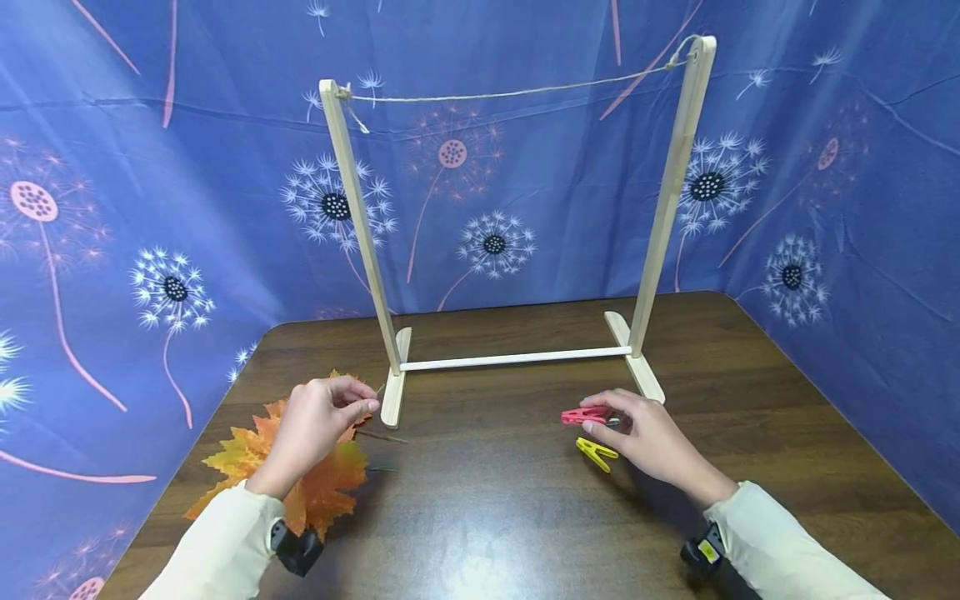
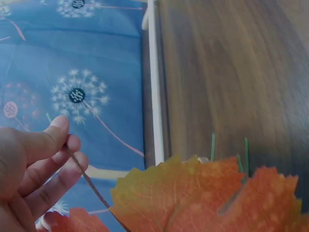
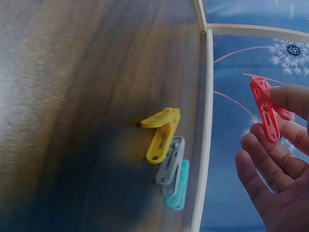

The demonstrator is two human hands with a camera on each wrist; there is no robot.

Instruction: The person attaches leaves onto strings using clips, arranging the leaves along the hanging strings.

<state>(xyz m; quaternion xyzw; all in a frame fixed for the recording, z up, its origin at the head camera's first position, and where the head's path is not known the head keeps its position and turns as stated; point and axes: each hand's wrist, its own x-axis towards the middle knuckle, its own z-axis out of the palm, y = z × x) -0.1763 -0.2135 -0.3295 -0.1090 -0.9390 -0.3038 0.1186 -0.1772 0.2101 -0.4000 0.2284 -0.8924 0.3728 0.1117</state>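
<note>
My left hand (image 1: 311, 425) pinches the thin brown stem (image 2: 91, 184) of an artificial autumn leaf between thumb and fingertips. Beneath that hand, at the table's left, orange and yellow maple leaves (image 1: 326, 483) lie in a pile, with more stems poking out to the right. On the other side, my right hand (image 1: 652, 437) holds a red clothespin (image 3: 264, 108) by thumb and fingers, raised off the table. A yellow clothespin (image 1: 597, 452) lies just below it. The right wrist view also shows a grey clothespin (image 3: 170, 162) and a turquoise clothespin (image 3: 179, 188) beside the yellow one.
A wooden frame (image 1: 660, 225) stands at the back of the brown table (image 1: 480, 492). A string (image 1: 487, 96) stretches between its two post tops, and a white rod (image 1: 517, 359) joins the feet. Blue dandelion-print cloth (image 1: 570, 192) hangs behind and at both sides.
</note>
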